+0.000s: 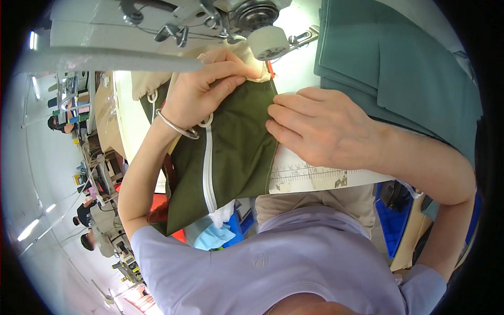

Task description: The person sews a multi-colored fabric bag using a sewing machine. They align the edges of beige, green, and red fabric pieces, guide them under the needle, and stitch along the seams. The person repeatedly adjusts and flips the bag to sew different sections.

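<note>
A dark olive-green fabric piece (236, 131) with a white zipper (208, 168) lies on the sewing table and hangs over its front edge. My left hand (202, 86), with a bangle on the wrist, has thumb and forefinger pinched on the cream cloth (255, 62) at the green piece's far edge. My right hand (331, 128) rests at the green piece's right edge, its fingers bent and pressed together on that edge; the thumb is hidden. Just beyond both hands is a sewing machine (257, 16) with a white round knob (268, 43).
Teal fabric panels (399, 68) are stacked at the right, beside my right forearm. A printed ruler strip (310, 172) runs along the table's front edge. Below the table are blue bins (394, 223). Other people (97, 244) are at work far left.
</note>
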### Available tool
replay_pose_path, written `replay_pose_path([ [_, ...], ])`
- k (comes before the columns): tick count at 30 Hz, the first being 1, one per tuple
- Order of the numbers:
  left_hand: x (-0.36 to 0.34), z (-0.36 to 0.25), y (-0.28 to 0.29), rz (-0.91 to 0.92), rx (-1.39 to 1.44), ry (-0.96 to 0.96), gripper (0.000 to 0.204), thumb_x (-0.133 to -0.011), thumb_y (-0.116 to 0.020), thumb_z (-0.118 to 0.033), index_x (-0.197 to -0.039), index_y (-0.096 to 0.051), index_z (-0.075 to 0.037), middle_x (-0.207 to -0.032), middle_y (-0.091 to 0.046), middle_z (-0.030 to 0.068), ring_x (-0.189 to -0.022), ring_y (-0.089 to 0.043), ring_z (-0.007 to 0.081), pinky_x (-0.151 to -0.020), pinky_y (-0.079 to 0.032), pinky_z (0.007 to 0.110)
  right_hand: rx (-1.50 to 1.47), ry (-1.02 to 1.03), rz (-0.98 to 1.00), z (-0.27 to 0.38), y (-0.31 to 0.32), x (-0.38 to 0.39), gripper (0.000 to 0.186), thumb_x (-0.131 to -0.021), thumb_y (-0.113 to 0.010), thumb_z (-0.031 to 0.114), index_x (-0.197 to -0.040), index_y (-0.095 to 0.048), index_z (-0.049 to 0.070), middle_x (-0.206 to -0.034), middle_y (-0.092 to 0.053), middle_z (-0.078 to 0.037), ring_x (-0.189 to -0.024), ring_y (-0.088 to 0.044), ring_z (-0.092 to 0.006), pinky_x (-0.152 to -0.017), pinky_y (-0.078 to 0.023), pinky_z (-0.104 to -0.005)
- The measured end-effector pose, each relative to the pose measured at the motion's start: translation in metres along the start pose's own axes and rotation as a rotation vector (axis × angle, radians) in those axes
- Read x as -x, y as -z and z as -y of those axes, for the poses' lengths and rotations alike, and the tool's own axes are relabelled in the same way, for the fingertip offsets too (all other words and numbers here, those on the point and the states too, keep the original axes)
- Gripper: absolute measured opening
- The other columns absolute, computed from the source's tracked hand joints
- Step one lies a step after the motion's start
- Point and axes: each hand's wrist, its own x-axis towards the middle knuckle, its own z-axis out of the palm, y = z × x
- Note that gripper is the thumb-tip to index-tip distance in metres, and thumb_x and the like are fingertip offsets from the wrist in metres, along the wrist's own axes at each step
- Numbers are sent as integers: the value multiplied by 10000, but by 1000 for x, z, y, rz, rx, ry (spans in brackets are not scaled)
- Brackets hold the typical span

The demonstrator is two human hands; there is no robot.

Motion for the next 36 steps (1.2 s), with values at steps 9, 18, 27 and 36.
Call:
replay_pose_path([
  [9, -8, -35, -9, -68, -699, -278, 220, -786, -740, -38, -993, -680, -79, -975, -630, 53, -706, -632, 245, -618, -506, 366, 0, -18, 5, 0, 0, -1, 133, -669, -693, 143, -769, -704, 55, -761, -566, -6, -788, -566, -151, -646, -458, -271],
  [18, -10, -34, -33, -302, -756, -174, 145, -811, -700, -115, -823, -557, -97, -686, -529, 38, -626, -599, 201, -539, -500, 334, -22, -18, 23, -1, 2, -3, 147, -666, -685, 138, -783, -702, 50, -783, -571, -11, -794, -574, -154, -655, -474, -269],
  [27, -6, -25, -36, -324, -707, -189, 156, -843, -744, -119, -883, -598, -81, -790, -607, 66, -706, -636, 251, -583, -517, 360, -24, -25, 30, -1, 3, -2, 139, -663, -680, 137, -774, -693, 55, -790, -571, -14, -800, -572, -157, -662, -483, -273],
  [36, 9, -27, -27, -246, -661, -279, 297, -747, -737, -39, -1042, -719, -68, -922, -638, 33, -768, -634, 237, -626, -524, 347, -56, -16, 9, -1, 2, -4, 176, -654, -687, 127, -804, -689, 35, -811, -572, -31, -809, -577, -172, -666, -487, -284],
])
